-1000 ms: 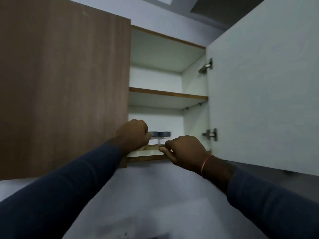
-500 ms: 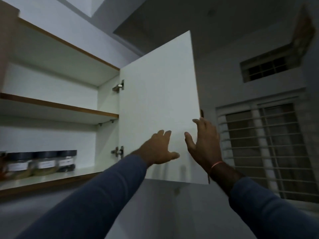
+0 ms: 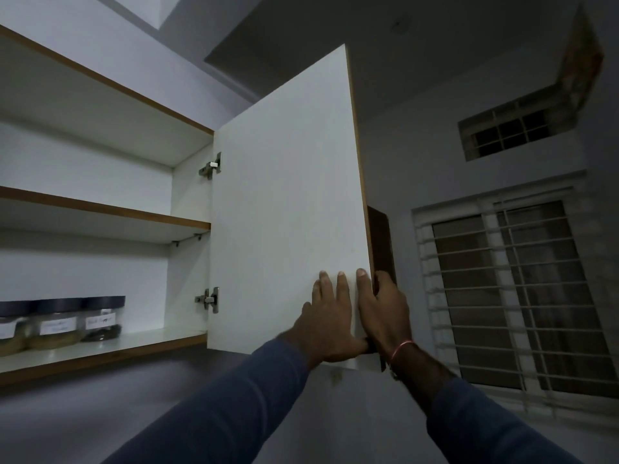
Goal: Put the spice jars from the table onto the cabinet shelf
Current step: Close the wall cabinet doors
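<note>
Well left of fingers (image 3: 342,289) on the door (image 3: 284,195) stand spice jars (image 3: 60,324).

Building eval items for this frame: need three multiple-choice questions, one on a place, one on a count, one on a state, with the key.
1. Where do the spice jars stand?
A. upper shelf
B. window sill
C. bottom shelf

2. How many jars are in view?
A. one
B. three
C. five

3. What state is the cabinet door in?
A. open
B. fully closed
C. off its hinges

Key:
1 C: they sit in a row on the lowest board, at the left.
2 B: three dark lids show side by side, the leftmost cut by the frame edge.
3 A: its white inner face and both hinges show, the left hand lies flat on it and the right hand grips its free edge.
</note>
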Demonstrator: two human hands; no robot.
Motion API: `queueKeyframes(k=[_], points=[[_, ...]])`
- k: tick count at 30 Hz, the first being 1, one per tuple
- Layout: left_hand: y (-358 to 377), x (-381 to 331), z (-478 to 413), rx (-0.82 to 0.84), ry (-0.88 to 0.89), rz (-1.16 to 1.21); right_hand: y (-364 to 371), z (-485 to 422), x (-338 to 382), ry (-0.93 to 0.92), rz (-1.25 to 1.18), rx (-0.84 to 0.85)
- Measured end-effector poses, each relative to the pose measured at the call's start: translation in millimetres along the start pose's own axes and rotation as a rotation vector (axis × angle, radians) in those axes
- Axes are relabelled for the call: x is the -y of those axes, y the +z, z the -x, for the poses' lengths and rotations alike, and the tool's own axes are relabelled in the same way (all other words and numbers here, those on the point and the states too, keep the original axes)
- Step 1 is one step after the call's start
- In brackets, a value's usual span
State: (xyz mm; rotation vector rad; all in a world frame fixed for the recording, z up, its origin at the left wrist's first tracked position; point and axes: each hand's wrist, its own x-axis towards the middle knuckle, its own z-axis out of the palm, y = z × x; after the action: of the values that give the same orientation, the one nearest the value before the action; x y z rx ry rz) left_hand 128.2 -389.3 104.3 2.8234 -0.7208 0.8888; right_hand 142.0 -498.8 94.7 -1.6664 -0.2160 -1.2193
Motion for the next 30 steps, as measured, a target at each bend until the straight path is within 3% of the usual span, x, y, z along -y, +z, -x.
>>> queueKeyframes(k=[7, 14, 17, 26, 30], points=[[-7.3, 10.0, 44.9, -0.285, -0.057, 0.244, -1.5, 24.3, 55.7, -0.239, -0.256, 0.095], [-59.5, 61.8, 131.3, -0.597, -0.03, 0.346, 65.3, 77.1, 135.0, -0.368, -0.479, 0.142], [-75.3, 95.5, 168.7, -0.689, -0.091, 0.314, 106.3, 99.6, 167.6, -0.418, -0.59, 0.294], [-120.9, 229.6, 260.9, -0.59, -0.372, -0.061, 241.4, 165.5, 257.2, -0.587, -0.302, 0.342], [-125.1, 284.5, 290.9, -0.39, -0.487, -0.432, 293.4, 183.2, 271.9, -0.575, -0.23, 0.449]])
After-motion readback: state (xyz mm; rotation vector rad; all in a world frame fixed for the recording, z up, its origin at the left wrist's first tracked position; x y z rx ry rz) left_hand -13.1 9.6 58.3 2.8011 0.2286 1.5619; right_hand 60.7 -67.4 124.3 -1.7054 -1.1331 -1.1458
